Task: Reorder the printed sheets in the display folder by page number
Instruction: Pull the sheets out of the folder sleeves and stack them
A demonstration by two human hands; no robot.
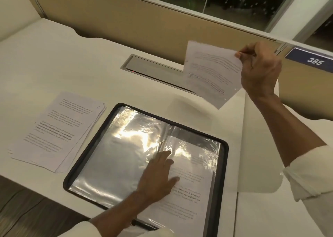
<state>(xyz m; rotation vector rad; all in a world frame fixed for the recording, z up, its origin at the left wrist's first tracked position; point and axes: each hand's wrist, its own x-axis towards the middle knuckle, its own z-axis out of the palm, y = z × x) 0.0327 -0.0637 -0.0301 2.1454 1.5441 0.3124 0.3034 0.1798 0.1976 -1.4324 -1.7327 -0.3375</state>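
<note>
1. Two hands in view, both with white sleeves pushed up the forearm.
2. Display folder (108,164) lies open flat at the worktop's (72,65) front edge, about mid-width, with its near end hanging slightly over the edge. It has a black zip border and clear pockets facing up.
3. Left hand (156,179) lies palm-down on the folder, straddling the spine. Its fingers are straight and spread, pressing the plastic and gripping nothing.
4. The right-page pocket holds a printed sheet (189,200) with visible text. The left-page pocket is mostly glare, so I can't tell what it contains.
5. Right hand (261,72) is raised over the worktop's far right area. Thumb and fingers are clamped on the top right corner of a loose sheet (210,74).
6. The loose sheet hangs in the air, tilted and clear of the worktop, with its printed side toward the camera. The text is blurred and no page number is readable.
7. Stack of printed sheets (54,132) sits on the worktop just left of the folder, toward the front left. It is slightly fanned, text up.
8. Cable hatch (153,65) is set into the worktop at the back edge, against the partition (144,20).
9. Number plate (315,61) on the partition at far right reads 385.
</note>
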